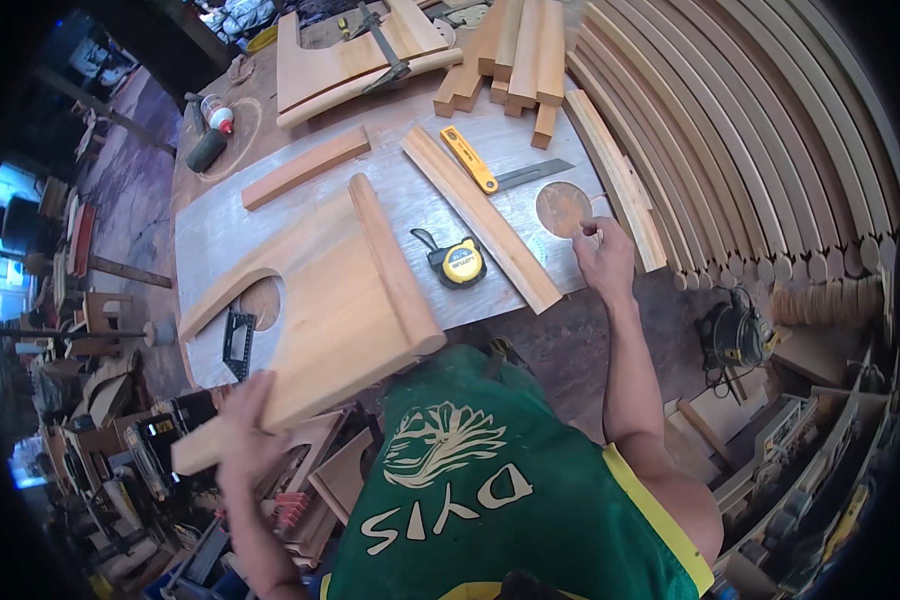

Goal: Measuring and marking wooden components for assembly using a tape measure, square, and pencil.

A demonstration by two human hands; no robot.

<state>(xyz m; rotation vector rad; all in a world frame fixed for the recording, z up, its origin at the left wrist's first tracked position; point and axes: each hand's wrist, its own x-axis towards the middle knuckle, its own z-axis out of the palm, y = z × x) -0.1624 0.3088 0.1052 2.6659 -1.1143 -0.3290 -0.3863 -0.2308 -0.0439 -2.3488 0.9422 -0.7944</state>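
Note:
A large pale wooden panel [345, 285] with a U-shaped cutout and a rounded rail along one side lies at the left of the metal-topped table, overhanging its near edge. My left hand [250, 425] is at the panel's near left leg, smeared by motion; whether it grips or only touches the wood cannot be made out. My right hand [605, 255] is closed in a pinch over the table's right edge, beside a round brown patch [563, 208]; what the fingers hold, if anything, is hidden. Between the hands lie a wooden strip [485, 220] and a yellow-black tape measure [458, 262].
A yellow-handled sliding bevel [470, 160], a black square [238, 343] and a short wooden piece [305, 168] lie on the table. Behind are stacked wood blocks [510, 55] and a clamped panel [345, 60]. Curved slats [710, 130] stand in a row at right.

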